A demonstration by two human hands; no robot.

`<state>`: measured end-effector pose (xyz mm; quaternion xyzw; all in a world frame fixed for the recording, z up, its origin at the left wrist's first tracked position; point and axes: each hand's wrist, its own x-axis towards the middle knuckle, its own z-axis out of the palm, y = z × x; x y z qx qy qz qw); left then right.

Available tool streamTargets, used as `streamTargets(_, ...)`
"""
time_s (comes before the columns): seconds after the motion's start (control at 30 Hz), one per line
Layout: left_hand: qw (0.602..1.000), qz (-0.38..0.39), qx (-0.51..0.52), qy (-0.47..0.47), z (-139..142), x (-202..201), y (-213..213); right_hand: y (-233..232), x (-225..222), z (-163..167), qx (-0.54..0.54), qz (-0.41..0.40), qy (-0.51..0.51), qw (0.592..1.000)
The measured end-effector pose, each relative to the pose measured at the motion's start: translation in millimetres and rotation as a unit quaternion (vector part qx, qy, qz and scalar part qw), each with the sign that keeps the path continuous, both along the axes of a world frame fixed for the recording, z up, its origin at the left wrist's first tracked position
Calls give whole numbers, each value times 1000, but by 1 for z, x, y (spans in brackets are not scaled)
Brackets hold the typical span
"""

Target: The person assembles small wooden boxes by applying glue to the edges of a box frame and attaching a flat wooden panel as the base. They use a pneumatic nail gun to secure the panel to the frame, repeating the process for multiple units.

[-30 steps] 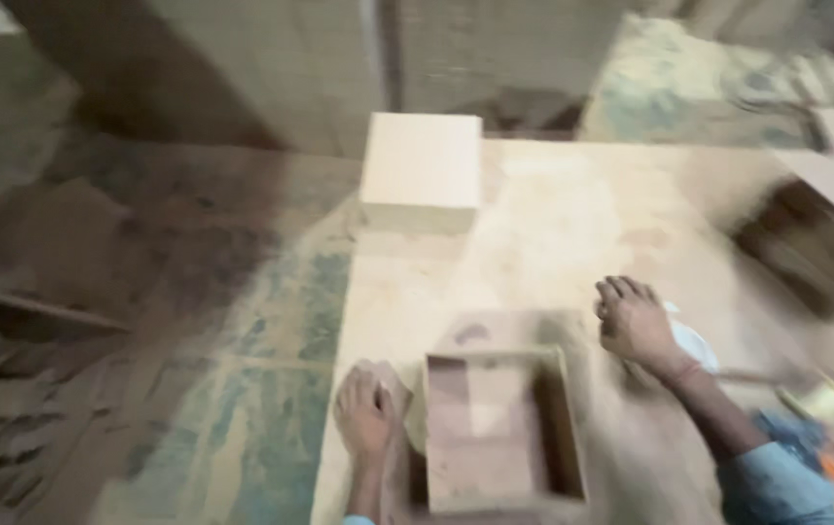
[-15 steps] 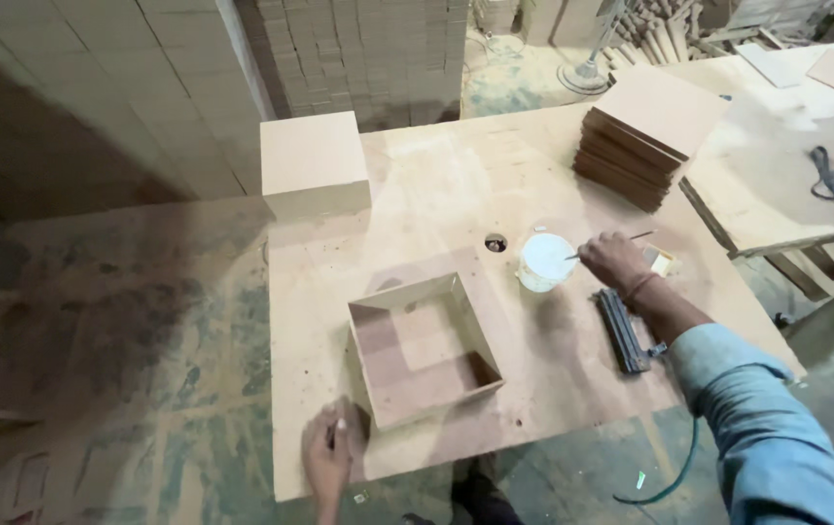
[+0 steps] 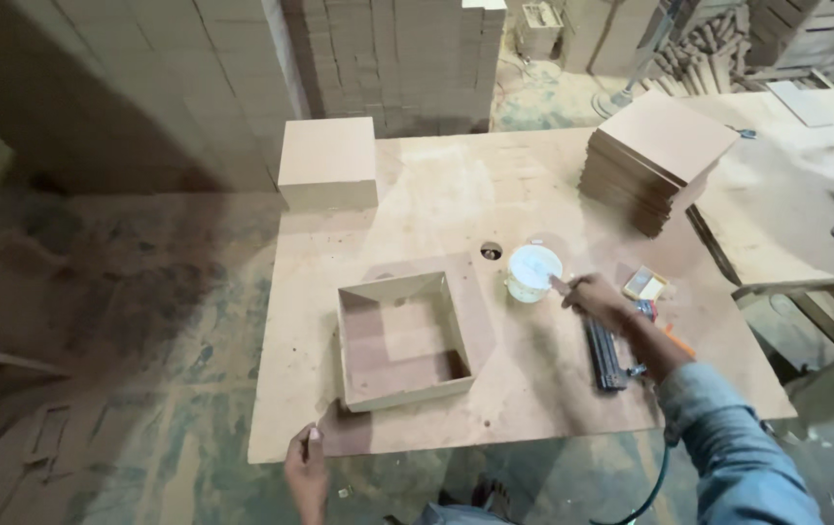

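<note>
A square open wooden frame (image 3: 402, 340) lies on a flat brown board (image 3: 339, 436) on the workbench (image 3: 436, 204). My left hand (image 3: 306, 469) grips that board's near corner at the bench's front edge, thumb on top. My right hand (image 3: 597, 299) is to the right of the frame, closed on a thin stick (image 3: 558, 284) whose tip reaches the white pot (image 3: 532, 271). A black nail gun (image 3: 606, 355) lies just under my right wrist. A small yellow-edged box (image 3: 644, 283) sits beside that hand.
A stack of square boards (image 3: 655, 160) stands at the bench's far right and a closed wooden block (image 3: 327, 160) at its far left corner. A round hole (image 3: 491, 251) is near the pot. Tall piles of boards (image 3: 388, 58) rise behind. A second bench (image 3: 806, 194) adjoins on the right.
A second ago both hands were at the frame. My right hand has gone right to the white pot with the stick; my left hand has dropped to the front edge. The view has widened.
</note>
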<state>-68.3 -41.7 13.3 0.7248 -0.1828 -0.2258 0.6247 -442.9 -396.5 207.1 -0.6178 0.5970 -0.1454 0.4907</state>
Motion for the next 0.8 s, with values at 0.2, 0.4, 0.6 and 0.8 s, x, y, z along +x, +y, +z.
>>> streamTargets(0.2, 976, 51, 27, -212, 17, -35, -45, -7, -39, -37, -71, -55, -76, 993)
streamTargets(0.4, 953, -8, 198, -229, 30, -60, -96, -21, -68, -66, -481, 44, 78, 872)
streamTargets(0.6, 918, -70, 268, -283, 42, -38, -104, -7, -68, -98, -170, 88, -122, 974)
streamTargets(0.8, 911, -15, 313, -268, 75, 13, -94, 44, -9, -129, -194, 264, -154, 932)
